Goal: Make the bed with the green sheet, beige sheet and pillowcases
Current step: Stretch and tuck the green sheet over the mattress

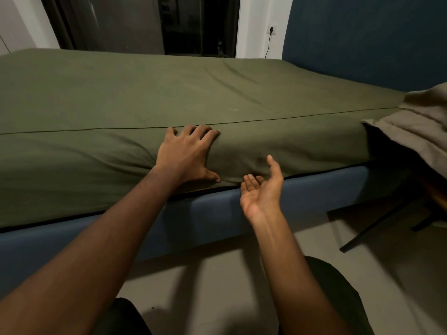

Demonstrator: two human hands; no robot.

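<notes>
Green sheet [121, 93]: covers the mattress top and near side, down to the blue frame [314, 189]; creased toward the headboard [362, 39].
Left hand [188, 155]: flat on the sheet on the near side, fingers spread and straight, gripping nothing; fingertips [205, 129] at the top edge, thumb near the bottom edge.
Right hand [262, 189]: palm up, fingers loosely curled, empty, just right of the left thumb at the sheet's bottom edge; contact unclear.
Beige sheet [416, 131]: bunched off the near right corner.
</notes>
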